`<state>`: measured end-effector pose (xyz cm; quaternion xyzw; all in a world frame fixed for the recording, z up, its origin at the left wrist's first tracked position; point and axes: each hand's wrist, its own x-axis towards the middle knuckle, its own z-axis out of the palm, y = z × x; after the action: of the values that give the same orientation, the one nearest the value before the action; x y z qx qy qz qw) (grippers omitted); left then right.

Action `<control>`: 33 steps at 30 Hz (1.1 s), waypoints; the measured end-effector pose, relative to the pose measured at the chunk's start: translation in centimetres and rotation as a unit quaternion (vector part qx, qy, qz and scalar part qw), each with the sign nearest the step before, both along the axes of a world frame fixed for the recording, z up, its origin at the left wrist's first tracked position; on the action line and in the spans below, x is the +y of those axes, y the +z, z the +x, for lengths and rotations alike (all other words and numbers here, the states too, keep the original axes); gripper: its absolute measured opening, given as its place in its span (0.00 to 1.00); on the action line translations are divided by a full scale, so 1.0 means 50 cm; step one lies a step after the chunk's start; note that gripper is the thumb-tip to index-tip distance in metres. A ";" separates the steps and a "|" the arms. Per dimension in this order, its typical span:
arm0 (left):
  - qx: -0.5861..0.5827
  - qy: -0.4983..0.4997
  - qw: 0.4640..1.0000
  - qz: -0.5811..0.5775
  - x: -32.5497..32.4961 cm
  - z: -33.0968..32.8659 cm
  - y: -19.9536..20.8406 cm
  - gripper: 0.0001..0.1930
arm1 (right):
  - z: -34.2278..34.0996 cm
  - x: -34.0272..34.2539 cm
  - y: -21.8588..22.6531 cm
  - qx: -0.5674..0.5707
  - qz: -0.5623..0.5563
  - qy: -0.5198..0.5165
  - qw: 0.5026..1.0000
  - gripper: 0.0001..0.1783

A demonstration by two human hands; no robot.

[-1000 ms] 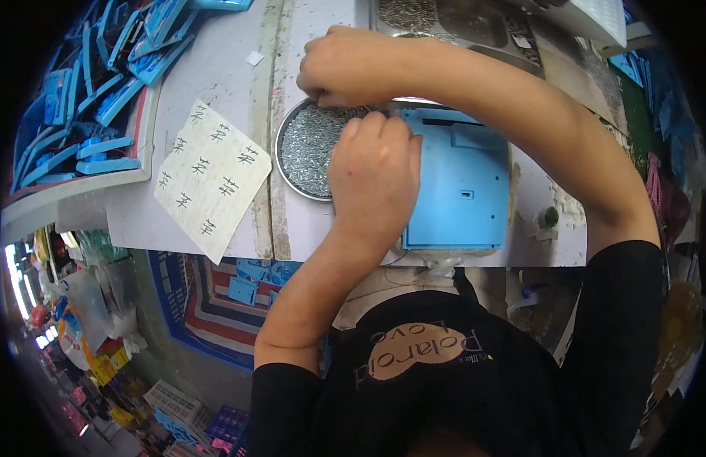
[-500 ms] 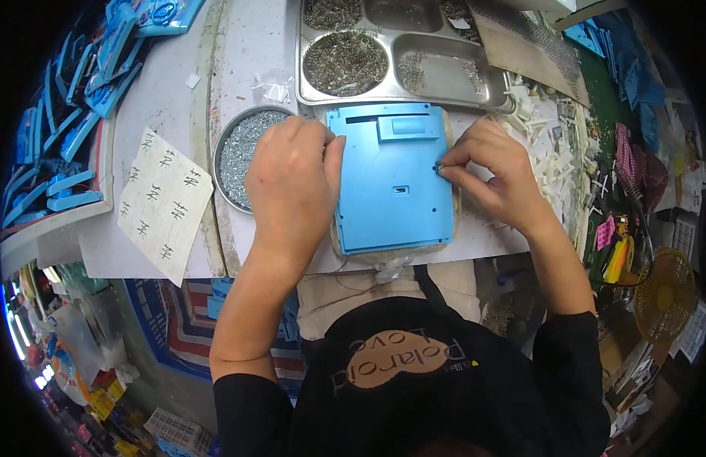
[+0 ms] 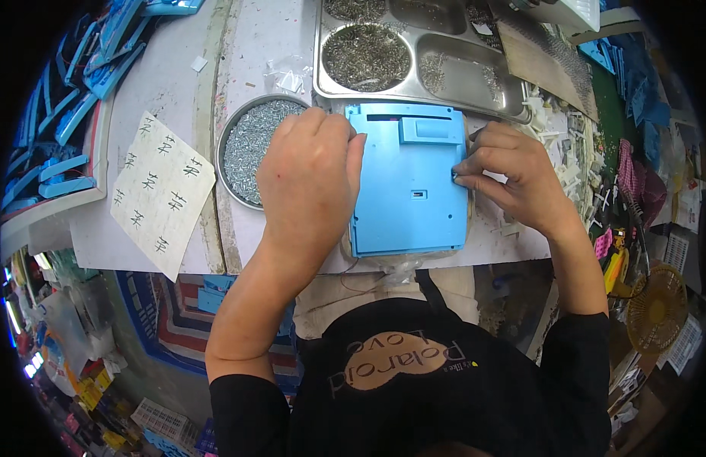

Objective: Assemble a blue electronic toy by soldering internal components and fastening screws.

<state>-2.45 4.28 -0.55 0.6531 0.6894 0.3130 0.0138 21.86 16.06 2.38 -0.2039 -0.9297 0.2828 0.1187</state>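
A flat light-blue plastic case (image 3: 402,171) lies in front of me, with a raised block near its top and small screw holes. My right hand (image 3: 513,175) is at its right edge; thumb and forefinger pinch a tiny screw (image 3: 455,174) at a hole there, mostly covered by the fingertips. Curled closed, my left hand (image 3: 311,179) lies over the case's upper left edge, its thumb along that edge. What its fingers hold is hidden. Beside the left hand, partly behind it, stands a round metal bowl (image 3: 221,164) of small silvery screws.
Beyond the case sits a steel compartment tray (image 3: 414,93) of small metal parts. White plastic pieces (image 3: 570,164) are heaped at right. A handwritten paper sheet (image 3: 159,202) lies left of the bowl; blue casings (image 3: 67,126) fill a bin at far left.
The view has shifted, so the case, tray and both hands appear farther right. My right fingers remain pinched at the case's right edge; the left hand keeps its curled pose.
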 end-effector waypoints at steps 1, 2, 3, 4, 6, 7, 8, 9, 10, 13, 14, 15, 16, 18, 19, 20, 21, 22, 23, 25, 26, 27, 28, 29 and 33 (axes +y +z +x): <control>0.002 -0.002 1.000 0.002 0.000 -0.001 0.000 0.09 | 0.001 0.000 -0.001 0.005 -0.001 -0.003 1.000 0.08; 0.004 -0.005 1.000 0.004 0.001 -0.002 0.000 0.09 | 0.001 0.000 -0.004 0.010 -0.003 -0.005 1.000 0.08; 0.007 -0.006 1.000 0.006 0.002 -0.003 -0.001 0.09 | 0.002 0.000 -0.007 0.015 -0.004 -0.007 1.000 0.08; 0.007 -0.006 1.000 0.004 0.002 -0.004 0.000 0.09 | 0.004 0.000 -0.011 0.022 -0.015 -0.011 1.000 0.07; 0.008 -0.003 1.000 -0.002 0.000 -0.004 0.002 0.09 | 0.006 0.001 -0.018 0.036 -0.039 -0.016 0.998 0.07; 0.006 -0.001 1.000 -0.002 0.000 -0.004 0.002 0.09 | 0.004 -0.001 -0.016 0.034 -0.051 -0.025 0.998 0.06; 0.005 0.000 1.000 -0.001 0.000 -0.003 0.002 0.09 | 0.002 -0.003 -0.013 0.031 -0.062 -0.033 0.997 0.06; 0.004 -0.002 1.000 -0.002 0.000 -0.003 0.002 0.09 | 0.001 -0.006 -0.011 0.029 -0.075 -0.044 0.996 0.06; 0.002 0.000 1.000 -0.007 -0.001 -0.002 0.002 0.09 | -0.001 -0.006 -0.010 0.029 -0.071 -0.042 0.996 0.06; -0.004 0.000 1.000 -0.014 -0.001 -0.003 0.002 0.09 | 0.001 -0.005 -0.006 0.036 -0.062 -0.042 0.997 0.06; -0.009 -0.001 1.000 -0.014 -0.001 -0.004 0.000 0.09 | 0.005 -0.005 -0.005 0.042 -0.060 -0.045 0.996 0.06; -0.013 -0.003 1.000 -0.013 -0.001 -0.005 0.000 0.09 | 0.009 -0.008 -0.003 0.049 -0.059 -0.049 0.996 0.06; -0.012 -0.009 1.000 -0.015 -0.001 -0.008 0.001 0.09 | 0.011 -0.012 0.000 0.043 -0.041 -0.042 0.997 0.07; -0.012 -0.025 0.999 -0.019 -0.001 -0.016 0.005 0.09 | 0.021 -0.025 0.011 0.028 -0.006 -0.032 0.999 0.08; -0.002 -0.031 0.999 -0.028 0.001 -0.018 0.010 0.09 | 0.020 -0.032 0.021 0.007 0.031 -0.005 0.999 0.08; 0.007 -0.038 0.999 -0.036 0.005 -0.021 0.016 0.09 | 0.011 -0.041 0.034 -0.014 0.068 0.021 0.997 0.08; 0.018 -0.046 0.998 -0.043 0.009 -0.023 0.022 0.09 | 0.001 -0.048 0.046 -0.034 0.104 0.047 0.993 0.08; 0.024 -0.049 0.997 -0.046 0.011 -0.023 0.025 0.09 | -0.005 -0.052 0.052 -0.057 0.124 0.078 0.988 0.08; 0.031 -0.052 0.997 -0.049 0.013 -0.022 0.026 0.09 | -0.011 -0.053 0.056 -0.080 0.142 0.108 0.981 0.08; 0.041 -0.053 0.997 -0.049 0.014 -0.023 0.028 0.09 | -0.031 -0.058 0.069 -0.126 0.167 0.154 0.966 0.06; 0.044 -0.053 0.997 -0.047 0.016 -0.023 0.028 0.09 | -0.040 -0.057 0.075 -0.137 0.164 0.168 0.962 0.05; 0.046 -0.055 0.996 -0.044 0.016 -0.023 0.028 0.08 | -0.050 -0.054 0.080 -0.150 0.160 0.180 0.959 0.04; 0.051 -0.056 0.996 -0.044 0.017 -0.023 0.027 0.08 | -0.057 -0.052 0.083 -0.162 0.156 0.194 0.955 0.03; 0.055 -0.057 0.996 -0.044 0.018 -0.023 0.027 0.08 | -0.063 -0.052 0.084 -0.168 0.155 0.200 0.953 0.03; 0.077 -0.060 0.995 -0.031 0.022 -0.022 0.028 0.08 | -0.083 -0.055 0.088 -0.191 0.135 0.221 0.947 0.03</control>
<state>-3.56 5.36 0.87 0.7147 0.6573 0.2391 -0.0006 17.71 13.30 6.78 -0.0255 -0.9861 0.1297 -0.1007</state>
